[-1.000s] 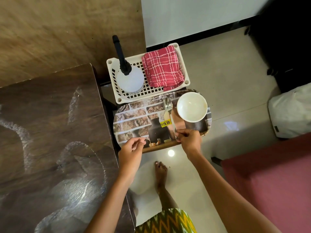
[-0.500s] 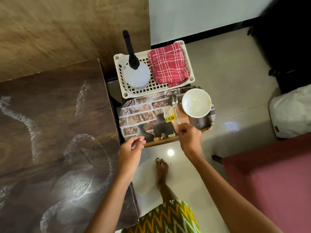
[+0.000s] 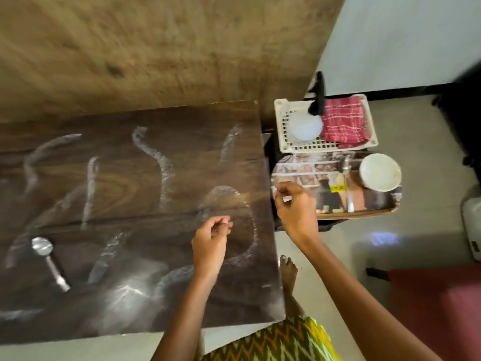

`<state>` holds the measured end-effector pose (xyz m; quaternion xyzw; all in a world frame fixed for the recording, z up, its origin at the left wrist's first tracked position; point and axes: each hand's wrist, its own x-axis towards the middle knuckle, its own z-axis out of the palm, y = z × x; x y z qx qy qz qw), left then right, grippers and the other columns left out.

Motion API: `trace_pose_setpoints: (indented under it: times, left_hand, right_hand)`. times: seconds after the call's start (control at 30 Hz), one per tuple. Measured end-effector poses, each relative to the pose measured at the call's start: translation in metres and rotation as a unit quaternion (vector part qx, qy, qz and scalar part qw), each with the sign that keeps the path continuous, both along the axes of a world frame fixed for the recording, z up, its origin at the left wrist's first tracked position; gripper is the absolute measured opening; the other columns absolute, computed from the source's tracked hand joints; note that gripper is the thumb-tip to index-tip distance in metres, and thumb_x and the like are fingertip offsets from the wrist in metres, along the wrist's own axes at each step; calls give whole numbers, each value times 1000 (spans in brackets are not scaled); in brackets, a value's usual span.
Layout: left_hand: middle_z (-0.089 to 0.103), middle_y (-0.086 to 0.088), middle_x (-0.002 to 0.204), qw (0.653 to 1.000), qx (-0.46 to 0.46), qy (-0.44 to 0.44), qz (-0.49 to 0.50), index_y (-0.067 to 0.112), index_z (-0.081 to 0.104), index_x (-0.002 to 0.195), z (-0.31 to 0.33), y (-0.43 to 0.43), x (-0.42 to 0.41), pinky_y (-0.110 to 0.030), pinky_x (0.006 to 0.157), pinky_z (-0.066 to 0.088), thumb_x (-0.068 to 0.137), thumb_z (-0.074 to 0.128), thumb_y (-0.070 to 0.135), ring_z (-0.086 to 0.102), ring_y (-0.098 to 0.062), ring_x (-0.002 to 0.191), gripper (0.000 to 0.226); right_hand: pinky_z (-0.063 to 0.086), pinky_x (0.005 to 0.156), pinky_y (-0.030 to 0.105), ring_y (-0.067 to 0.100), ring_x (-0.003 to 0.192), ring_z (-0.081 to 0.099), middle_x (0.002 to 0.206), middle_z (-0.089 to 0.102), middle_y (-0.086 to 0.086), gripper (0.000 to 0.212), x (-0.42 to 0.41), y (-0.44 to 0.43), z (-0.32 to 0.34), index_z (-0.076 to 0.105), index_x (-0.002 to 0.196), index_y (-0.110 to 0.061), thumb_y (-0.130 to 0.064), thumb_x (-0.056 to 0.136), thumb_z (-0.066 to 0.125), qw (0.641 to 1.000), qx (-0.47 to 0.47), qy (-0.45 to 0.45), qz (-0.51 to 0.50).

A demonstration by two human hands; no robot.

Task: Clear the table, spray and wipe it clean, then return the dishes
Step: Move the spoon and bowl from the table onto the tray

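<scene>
Dark wood-grain table [image 3: 156, 142], top streaked with white smears. One dish is left on it: a steel round-bowled spoon [image 3: 49, 261], far out on the left side of the top.

- Spoon's long axis runs diagonally: bowl toward the far left, handle tip toward the near right, roughly toward the person.
- Left hand [image 3: 210, 246] hovers over the right part of the table, fingers loosely curled, nothing in them.
- Right hand [image 3: 296, 207] is off the table edge, over the near-left corner of the picture-printed oval tray [image 3: 294, 165]. Fingers curled in, thumb close to forefinger. I see nothing held, though the frame is blurred there.
- The tray holds a white round bowl [image 3: 380, 171] and a second steel spoon [image 3: 347, 178], lying side by side.
- Behind the tray, a white slotted plastic basket [image 3: 281, 105] holds a clear spray bottle with a black nozzle [image 3: 305, 126] and a folded red checked cloth [image 3: 343, 118].

My read: clearing is nearly done and spraying hasn't started. The spoon lies well apart from both hands, to their left. The left hand is clearly nearer, and the handle end faces it. A straight reach leftward should meet the handle first. The right hand would have to cross the body.
</scene>
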<state>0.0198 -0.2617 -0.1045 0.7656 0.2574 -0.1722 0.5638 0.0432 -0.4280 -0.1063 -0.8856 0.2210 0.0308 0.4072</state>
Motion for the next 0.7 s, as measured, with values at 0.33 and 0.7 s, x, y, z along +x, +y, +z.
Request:
trace_pose_setpoints:
  times: [0.33, 0.7]
  left_hand:
    - [71, -1, 92, 998, 51, 44, 3, 28, 61, 87, -7, 220, -53, -35, 88, 52, 93, 55, 14, 67, -18, 93, 16]
    - [72, -8, 84, 976, 118, 60, 170, 10, 69, 98, -40, 343, -72, -27, 74, 53, 92, 51, 7, 68, -19, 79, 19]
  right_hand:
    - [53, 81, 34, 20, 86, 65, 97, 69, 7, 18, -29, 234, -30, 66, 103, -10, -18, 88, 61, 995, 65, 69, 39]
    - [50, 78, 39, 32, 98, 60, 103, 66, 14, 32, -8, 458, -83, 62, 103, -7, -35, 88, 60, 945, 82, 182, 260]
